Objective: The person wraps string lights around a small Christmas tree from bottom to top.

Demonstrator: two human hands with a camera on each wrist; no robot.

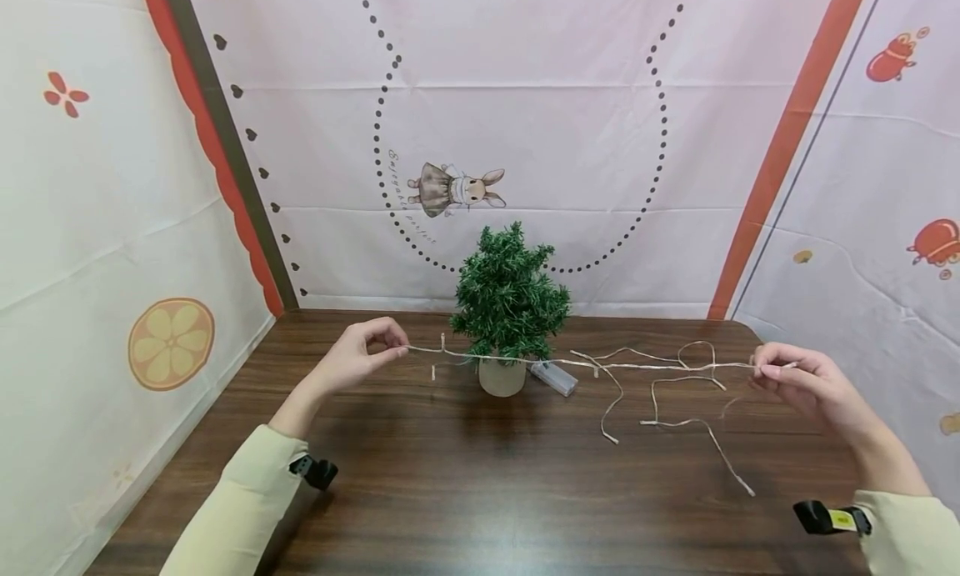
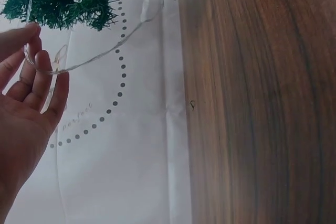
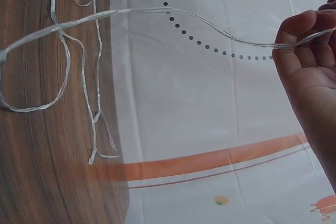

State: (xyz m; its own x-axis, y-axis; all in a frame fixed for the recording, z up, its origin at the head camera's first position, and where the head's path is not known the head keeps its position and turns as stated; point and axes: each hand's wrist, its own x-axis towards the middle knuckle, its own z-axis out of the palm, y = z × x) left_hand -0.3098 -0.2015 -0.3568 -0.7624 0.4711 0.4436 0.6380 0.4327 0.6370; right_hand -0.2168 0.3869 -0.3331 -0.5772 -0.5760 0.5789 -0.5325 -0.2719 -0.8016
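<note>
A thin clear string of lights (image 1: pixel 630 365) stretches sideways between my two hands, passing in front of a small green artificial tree (image 1: pixel 510 297). My left hand (image 1: pixel 365 347) pinches one part of the string left of the tree. At the right, my right hand (image 1: pixel 806 384) pinches another part between thumb and fingers. In the right wrist view the string (image 3: pixel 226 35) runs into the curled fingers. The rest of the string lies in loose loops on the table at right. Beside the tree's pale round base (image 1: pixel 502 377) sits a clear battery box (image 1: pixel 554 378).
The dark wooden table (image 1: pixel 480 493) ends at a printed cloth backdrop (image 1: pixel 570 142) behind the tree. Cloth walls (image 1: pixel 97 226) also stand at the left and right. A black wrist camera (image 1: pixel 315 472) is strapped at each sleeve.
</note>
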